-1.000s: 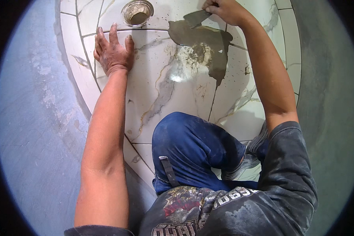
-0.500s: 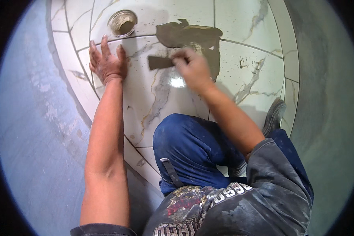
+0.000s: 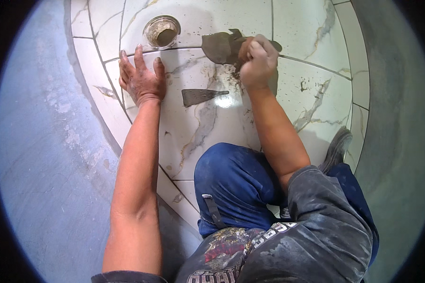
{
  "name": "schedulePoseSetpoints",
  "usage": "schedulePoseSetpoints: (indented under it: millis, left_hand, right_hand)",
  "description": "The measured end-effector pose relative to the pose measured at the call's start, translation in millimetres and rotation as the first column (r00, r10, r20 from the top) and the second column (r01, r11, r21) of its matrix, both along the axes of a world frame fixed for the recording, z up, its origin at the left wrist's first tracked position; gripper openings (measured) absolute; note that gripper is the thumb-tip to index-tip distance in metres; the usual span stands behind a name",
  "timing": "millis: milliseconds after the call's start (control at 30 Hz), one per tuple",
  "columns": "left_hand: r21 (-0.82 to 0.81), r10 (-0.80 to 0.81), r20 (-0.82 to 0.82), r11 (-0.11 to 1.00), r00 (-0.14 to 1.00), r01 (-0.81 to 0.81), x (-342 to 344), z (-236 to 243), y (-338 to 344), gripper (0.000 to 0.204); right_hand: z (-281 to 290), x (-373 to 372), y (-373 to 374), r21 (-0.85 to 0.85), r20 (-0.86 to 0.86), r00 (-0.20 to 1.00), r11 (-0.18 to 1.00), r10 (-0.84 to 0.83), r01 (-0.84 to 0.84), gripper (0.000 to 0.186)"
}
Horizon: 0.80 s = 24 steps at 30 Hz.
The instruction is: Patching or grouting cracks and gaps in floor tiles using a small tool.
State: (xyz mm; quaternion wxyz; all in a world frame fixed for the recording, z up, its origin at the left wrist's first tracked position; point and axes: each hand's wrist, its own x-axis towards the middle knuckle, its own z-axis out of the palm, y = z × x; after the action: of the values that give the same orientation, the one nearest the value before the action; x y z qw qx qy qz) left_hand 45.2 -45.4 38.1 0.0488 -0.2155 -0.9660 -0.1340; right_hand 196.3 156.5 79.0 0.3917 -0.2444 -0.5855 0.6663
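Blue-grey surfaces (image 3: 47,141) flank the marble-veined tiled floor (image 3: 236,122) that I watch from afar. Over its near part bend the wearer's blue trousers (image 3: 231,184). Grey paste (image 3: 216,49) lies in an uneven patch well in from the floor's left and right edges, across a stretch of joint. I judge the work partway: paste is down, but the spreading looks unfinished, and specks around it are not wiped off.

Toward the floor's left edge, the left hand (image 3: 144,82) rests with fingers spread, nothing visible in it. Well apart from it, the right hand (image 3: 259,63) curls its fingers at the paste; I cannot tell whether they grip anything. Just beyond the left hand sits a round pipe opening (image 3: 152,34). One flat scraper (image 3: 198,96) lies loose on the tile, between the forearms.
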Motion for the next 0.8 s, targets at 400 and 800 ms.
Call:
schedulePoseSetpoints:
  millis: [400, 800]
  left_hand:
    - [-0.014, 0.005, 0.002, 1.000, 1.000, -0.005, 0.5, 4.1, 1.7, 0.067]
    - [-0.022, 0.008, -0.002, 1.000, 1.000, -0.008, 2.7, 4.0, -3.8, 0.067]
  right_hand:
    - [-12.3, 6.1, -4.0, 0.193, 0.155, 0.986, 0.981, -0.060, 0.029, 0.031]
    - [-6.8, 15.0, -11.7, 0.072, 0.180, 0.982, 0.996, -0.060, 0.047, 0.028]
